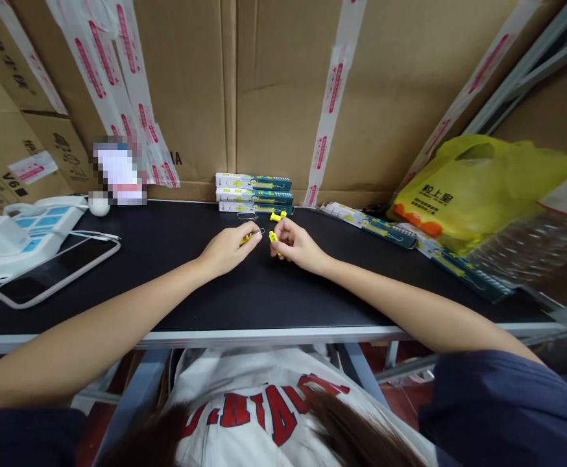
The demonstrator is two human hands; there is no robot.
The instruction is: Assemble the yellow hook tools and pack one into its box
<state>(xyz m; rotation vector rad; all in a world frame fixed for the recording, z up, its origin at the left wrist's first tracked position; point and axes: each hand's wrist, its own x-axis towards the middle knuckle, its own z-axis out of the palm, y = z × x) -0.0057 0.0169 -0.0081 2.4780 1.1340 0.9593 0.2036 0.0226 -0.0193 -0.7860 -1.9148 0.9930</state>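
Note:
My left hand [228, 250] is closed, thumb against fingers, on a small yellow piece with a thin metal wire hook [262, 231] sticking out toward the right. Opposite it, my right hand [300, 246] pinches a small yellow plastic piece [274, 239], partly covered by its fingers. The two held pieces are close but apart. Just behind my right fingers lies another yellow plastic part [277, 216]. A bent metal wire [247, 216] rests on the black table [264, 298] behind my left hand.
Three slim printed boxes [254, 194] are stacked at the back against cardboard. More such boxes [371, 224] lie at the right, beside a yellow plastic bag [478, 175]. At the left are a phone [60, 269], a white power strip [64, 220] and a blurred-out upright object [119, 172].

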